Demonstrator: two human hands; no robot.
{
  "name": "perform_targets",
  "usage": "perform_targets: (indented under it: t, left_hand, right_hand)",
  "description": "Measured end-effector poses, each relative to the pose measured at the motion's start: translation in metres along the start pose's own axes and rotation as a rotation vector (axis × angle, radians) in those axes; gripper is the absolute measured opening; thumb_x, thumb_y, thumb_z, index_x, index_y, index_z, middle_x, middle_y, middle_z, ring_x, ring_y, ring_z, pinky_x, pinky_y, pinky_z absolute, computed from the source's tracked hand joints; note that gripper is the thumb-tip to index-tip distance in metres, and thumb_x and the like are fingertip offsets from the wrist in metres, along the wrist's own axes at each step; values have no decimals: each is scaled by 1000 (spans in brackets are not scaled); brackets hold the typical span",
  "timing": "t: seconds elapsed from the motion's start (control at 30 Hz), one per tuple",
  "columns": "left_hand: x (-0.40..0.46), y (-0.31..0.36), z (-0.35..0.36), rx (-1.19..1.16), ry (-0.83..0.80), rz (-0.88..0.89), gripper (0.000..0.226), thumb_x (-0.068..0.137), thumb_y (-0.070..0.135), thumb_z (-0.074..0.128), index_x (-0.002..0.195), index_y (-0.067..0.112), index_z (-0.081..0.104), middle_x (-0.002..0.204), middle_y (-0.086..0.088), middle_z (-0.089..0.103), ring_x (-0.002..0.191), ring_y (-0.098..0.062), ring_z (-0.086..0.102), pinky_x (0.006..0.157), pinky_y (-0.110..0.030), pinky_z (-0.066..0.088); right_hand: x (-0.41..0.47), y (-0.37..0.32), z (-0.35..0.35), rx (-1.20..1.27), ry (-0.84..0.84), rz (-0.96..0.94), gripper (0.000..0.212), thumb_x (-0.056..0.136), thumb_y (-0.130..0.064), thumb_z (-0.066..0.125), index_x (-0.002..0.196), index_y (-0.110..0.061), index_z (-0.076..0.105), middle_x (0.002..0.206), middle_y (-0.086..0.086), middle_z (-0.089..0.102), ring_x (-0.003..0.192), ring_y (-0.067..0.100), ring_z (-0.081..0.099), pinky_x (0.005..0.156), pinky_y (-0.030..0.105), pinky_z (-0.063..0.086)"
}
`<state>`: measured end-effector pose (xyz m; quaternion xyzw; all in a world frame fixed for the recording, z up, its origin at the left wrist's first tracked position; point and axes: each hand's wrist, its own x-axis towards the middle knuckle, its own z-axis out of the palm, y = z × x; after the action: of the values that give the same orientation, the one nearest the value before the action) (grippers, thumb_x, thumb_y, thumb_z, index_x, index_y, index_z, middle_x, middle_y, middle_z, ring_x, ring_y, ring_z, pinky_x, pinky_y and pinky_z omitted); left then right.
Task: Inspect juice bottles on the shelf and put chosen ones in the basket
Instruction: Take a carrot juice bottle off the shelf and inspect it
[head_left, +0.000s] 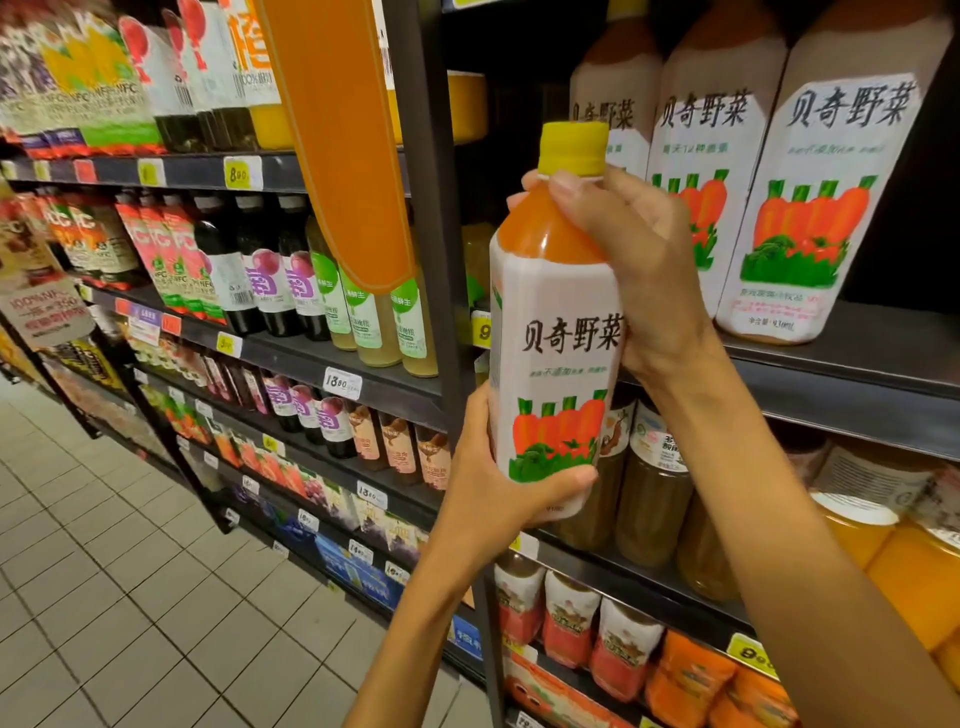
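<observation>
Head view. A tall plastic juice bottle with a yellow screw cap, orange contents and a white carrot-printed label is held upright in front of the dark metal shelving, clear of the shelf board and turned label-forward for inspection. The bottle's neck and shoulder are wrapped from the right side by the right hand, fingers curled just below the cap. The base is cupped by the left hand, with the thumb laid across the lower label. No basket is visible in this view.

Handling is judged as follows. The bottle appears full and should be treated as fairly heavy. The plastic wall is expected to be stiff enough for a firm hold, but the glossy label sleeve may be slippery. Support under the base, combined with a hold at the narrow neck, is judged the most secure arrangement.

Matching carrot-label bottles stand on the shelf just behind the right hand. A vertical shelf post lies just to the left of the bottle. An orange hanging sign projects at upper left. Open tiled floor lies lower left, where room for lowering the bottle is available.
</observation>
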<state>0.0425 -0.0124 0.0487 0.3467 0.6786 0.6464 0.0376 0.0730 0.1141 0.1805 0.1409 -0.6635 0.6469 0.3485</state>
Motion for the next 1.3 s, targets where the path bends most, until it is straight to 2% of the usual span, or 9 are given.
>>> perform_targets:
  t: [0.13, 0.3, 0.53, 0.67, 0.73, 0.83, 1.0, 1.17, 1.3]
  left_hand:
    - [18, -9, -4, 61, 29, 43, 86, 59, 14, 89, 126, 28, 37, 118, 10, 57, 108, 1, 57, 77, -11, 51]
    - [32, -18, -8, 59, -16, -28, 83, 61, 6, 87, 131, 2, 42, 124, -9, 59, 116, -18, 58, 86, -23, 53]
    - [27, -20, -15, -39, -96, -66, 81, 58, 9, 89, 127, 4, 47, 116, -10, 65, 104, -17, 66, 79, -22, 55]
    - [16, -15, -16, -124, -150, -104, 87, 47, 47, 90, 121, 19, 52, 109, 1, 70, 101, -17, 67, 77, -23, 55]
    - [16, -14, -14, -165, -143, -140, 93, 41, 65, 84, 117, 19, 52, 105, 2, 72, 99, -18, 68, 79, -28, 55]
    - [17, -14, -13, -198, -100, -181, 105, 35, 76, 77, 115, 14, 52, 101, -3, 73, 96, -23, 69, 83, -37, 55]
    - [14, -10, -5, -195, 22, -212, 107, 40, 92, 57, 109, 11, 58, 95, -1, 75, 89, -21, 71, 74, -31, 58]
    - [15, 8, -3, -201, 154, -194, 74, 63, 77, 42, 94, 16, 70, 91, -9, 75, 87, -32, 70, 86, -56, 52]
    - [19, 14, 3, -197, 250, -225, 71, 64, 75, 36, 83, 16, 68, 77, 0, 75, 72, -16, 72, 63, -25, 57]
  right_hand:
    - [-13, -3, -4, -113, -231, -190, 24, 83, -25, 59, 105, -15, 62, 104, -4, 68, 98, 7, 64, 81, 19, 48]
    - [-27, -2, -7, -227, -351, -266, 27, 82, -22, 62, 108, -16, 60, 108, 7, 65, 104, 15, 62, 86, 26, 50]
    - [-16, 4, -16, -131, -381, -170, 33, 82, -28, 63, 113, -17, 59, 113, 8, 64, 108, 15, 61, 87, 26, 50]
    - [-11, 19, -23, 18, -291, 24, 81, 61, -72, 70, 125, -26, 49, 117, 2, 61, 109, 17, 62, 87, 29, 51]
    - [-9, 25, -21, 57, -256, 136, 102, 48, -77, 75, 132, -28, 41, 114, 3, 65, 106, 21, 66, 85, 33, 53]
    - [-6, 25, -16, 54, -184, 132, 84, 63, -52, 75, 134, -24, 42, 102, -3, 71, 96, 17, 69, 77, 29, 54]
    - [-7, 24, -4, 60, 2, 100, 41, 84, -33, 70, 121, -25, 56, 96, -1, 74, 88, 14, 72, 72, 24, 56]
    - [-2, 24, -3, 16, 32, 217, 80, 67, -53, 67, 138, -26, 40, 120, 7, 66, 104, 19, 68, 91, 42, 55]
    - [1, 34, 3, -272, 97, 171, 79, 76, -47, 73, 139, -27, 29, 129, -8, 48, 116, 11, 56, 94, 38, 53]
